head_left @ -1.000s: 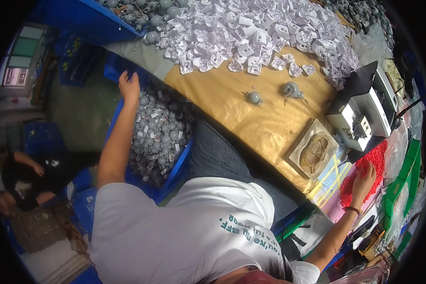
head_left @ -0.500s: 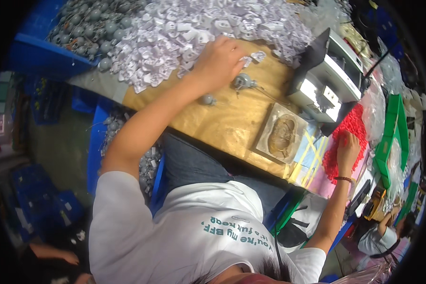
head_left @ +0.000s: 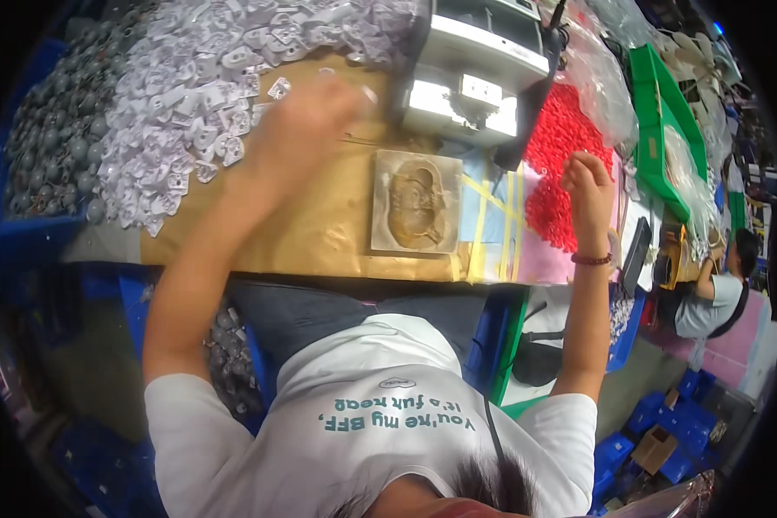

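Note:
My left hand (head_left: 311, 116) is smeared by motion over the brown-covered bench, beside the heap of small white plastic parts (head_left: 181, 104). A white plastic part (head_left: 369, 93) shows at its fingertips. Two loose white pieces lie just beyond that hand; a thin cord comes out from under it. My right hand (head_left: 589, 190) is raised over the pile of small red pieces (head_left: 554, 151), its fingers curled together. Whatever those fingers hold is hidden. Between the hands, a square block with a rounded hollow (head_left: 416, 203) lies near the bench's front edge.
A white-and-black machine (head_left: 475, 73) stands lit behind the block. Grey balls with cords (head_left: 56, 129) fill a blue bin at the left. A green tray (head_left: 656, 129) holds clear plastic at the right. Another person (head_left: 708, 293) sits at the far right.
The view has swung right. My left hand has moved right across the bench with a white plastic part at its fingertips. My right hand has lifted from the red pieces.

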The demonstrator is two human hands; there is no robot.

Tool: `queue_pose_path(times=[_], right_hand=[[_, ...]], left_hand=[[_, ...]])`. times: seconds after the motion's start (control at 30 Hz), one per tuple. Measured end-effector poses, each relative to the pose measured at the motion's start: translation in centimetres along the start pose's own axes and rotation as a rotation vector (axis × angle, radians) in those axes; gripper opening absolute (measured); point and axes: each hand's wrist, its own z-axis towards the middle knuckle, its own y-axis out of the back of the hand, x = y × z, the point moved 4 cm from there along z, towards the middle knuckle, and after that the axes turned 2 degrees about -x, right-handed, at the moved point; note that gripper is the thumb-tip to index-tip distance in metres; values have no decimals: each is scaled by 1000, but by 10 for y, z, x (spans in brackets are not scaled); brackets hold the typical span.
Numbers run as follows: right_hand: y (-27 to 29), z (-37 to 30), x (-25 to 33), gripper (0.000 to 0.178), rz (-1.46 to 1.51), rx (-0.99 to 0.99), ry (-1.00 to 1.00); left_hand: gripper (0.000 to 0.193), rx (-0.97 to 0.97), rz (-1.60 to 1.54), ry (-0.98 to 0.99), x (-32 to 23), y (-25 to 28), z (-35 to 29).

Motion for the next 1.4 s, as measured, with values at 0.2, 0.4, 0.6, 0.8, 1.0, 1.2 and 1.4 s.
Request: queue_pose_path(times=[0.2, 0.4, 0.6, 0.8, 1.0, 1.2, 1.4], right_hand=[[-88, -52, 38, 17, -207, 261, 23], [-147, -88, 51, 16, -371, 450, 451], [-191, -98, 39, 27, -672, 477, 1012], [-193, -106, 35, 28, -834, 497, 1015], [-192, -105, 30, 29, -818, 519, 939], [-192, -107, 66, 39, -523, 477, 713], [-226, -118, 109, 38, -234, 645, 581]], left_hand=[[25, 170, -231, -320, -72, -50, -50], [21, 143, -288, -48, -69, -67, -44], [27, 32, -549, 319, -58, -50, -44], [33, 71, -18, 177, 15, 26, -49], [33, 278, 17, 144, 43, 17, -57], [13, 197, -258, 145, 19, 33, -50], [11, 293, -632, 327, -55, 44, -42]])
